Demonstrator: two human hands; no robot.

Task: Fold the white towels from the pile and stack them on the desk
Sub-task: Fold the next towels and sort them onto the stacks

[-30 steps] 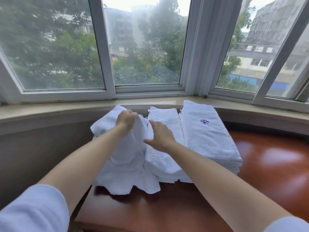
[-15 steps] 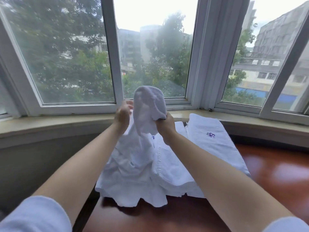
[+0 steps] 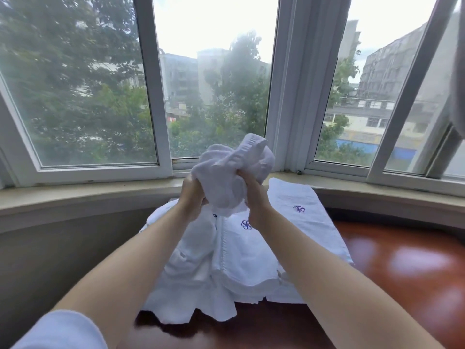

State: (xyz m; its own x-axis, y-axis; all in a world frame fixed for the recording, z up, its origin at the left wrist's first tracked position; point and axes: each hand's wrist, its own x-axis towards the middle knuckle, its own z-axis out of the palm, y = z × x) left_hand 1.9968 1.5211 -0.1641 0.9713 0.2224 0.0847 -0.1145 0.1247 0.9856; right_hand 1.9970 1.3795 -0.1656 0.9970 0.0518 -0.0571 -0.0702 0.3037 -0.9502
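nearest me the loose pile lay on the dark surface. above it my left hand and right hand gripped a bunched towel. i judged it needed shaking open next. the folded stack sat right.

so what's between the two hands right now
In the head view, a bunched white towel sits between the left hand and right hand; both grip it, raised above the pile.
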